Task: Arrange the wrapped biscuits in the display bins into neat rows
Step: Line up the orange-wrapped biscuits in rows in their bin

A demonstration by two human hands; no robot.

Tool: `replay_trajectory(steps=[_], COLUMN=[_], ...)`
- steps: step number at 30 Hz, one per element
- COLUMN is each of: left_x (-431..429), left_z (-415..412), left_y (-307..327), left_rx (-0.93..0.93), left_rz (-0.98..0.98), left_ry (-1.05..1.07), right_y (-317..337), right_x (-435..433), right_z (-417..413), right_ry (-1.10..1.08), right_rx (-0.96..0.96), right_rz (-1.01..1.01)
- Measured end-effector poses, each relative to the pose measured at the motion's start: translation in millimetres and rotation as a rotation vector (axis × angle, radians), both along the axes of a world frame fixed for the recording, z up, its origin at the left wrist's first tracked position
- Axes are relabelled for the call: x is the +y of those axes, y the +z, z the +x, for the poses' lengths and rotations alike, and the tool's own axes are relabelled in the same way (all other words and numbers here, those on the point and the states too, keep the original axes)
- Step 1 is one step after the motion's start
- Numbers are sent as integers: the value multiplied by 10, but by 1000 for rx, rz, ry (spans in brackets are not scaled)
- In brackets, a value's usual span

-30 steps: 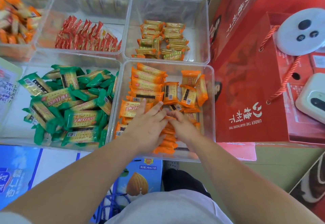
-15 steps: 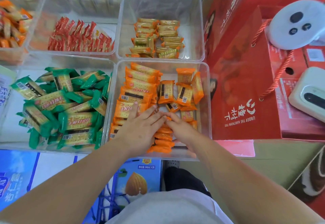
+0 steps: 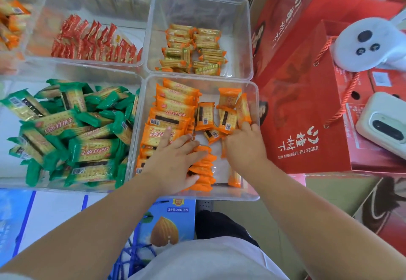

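Note:
The near right clear bin [image 3: 256, 104] holds orange wrapped biscuits. A flat stack of them [image 3: 173, 106] fills its left side. A tight row on edge [image 3: 203, 170] runs down the middle. Several loose packets [image 3: 226, 119] lie jumbled at the right. My left hand [image 3: 175, 161] lies flat with spread fingers on the stack and the row on edge. My right hand [image 3: 243, 145] is at the loose packets by the bin's right wall; its fingertips touch them and are partly hidden. The green packets [image 3: 66, 130] in the left bin lie in a jumble.
Behind are bins of gold packets [image 3: 193, 49] and red packets [image 3: 92, 42]. A red gift bag [image 3: 303, 108] stands against the orange bin's right wall, with white devices [image 3: 369, 42] beyond it. A blue almond-drink carton [image 3: 162, 224] sits below the bins.
My right hand has left the middle row and moved right and forward to the loose packets. My left hand stays pressed on the orange packets. The view has shifted slightly.

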State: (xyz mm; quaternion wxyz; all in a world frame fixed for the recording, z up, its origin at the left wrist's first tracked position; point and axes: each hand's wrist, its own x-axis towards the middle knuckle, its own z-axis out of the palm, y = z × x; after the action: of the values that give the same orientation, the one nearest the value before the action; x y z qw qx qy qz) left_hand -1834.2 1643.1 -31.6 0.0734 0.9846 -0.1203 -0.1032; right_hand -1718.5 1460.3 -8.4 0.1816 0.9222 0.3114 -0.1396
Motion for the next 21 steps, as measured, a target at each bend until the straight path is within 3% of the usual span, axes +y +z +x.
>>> replay_trajectory(steps=[7,9,17,21], left_x=[4,9,0,0], left_z=[-15,-14,13,12], left_y=[21,37,42,31], left_rx=[-8,-11,24,33], left_rz=[-34,-34,-22,-30], left_ry=[2,1,26,44], right_y=[-191,-222,26,270], right_x=[10,23,98,70], right_z=[-155,-171,-102,-7], right_ry=[83,71,-200,-228], right_rx=[97,114,300,249], right_rz=[-235,-221,111,490])
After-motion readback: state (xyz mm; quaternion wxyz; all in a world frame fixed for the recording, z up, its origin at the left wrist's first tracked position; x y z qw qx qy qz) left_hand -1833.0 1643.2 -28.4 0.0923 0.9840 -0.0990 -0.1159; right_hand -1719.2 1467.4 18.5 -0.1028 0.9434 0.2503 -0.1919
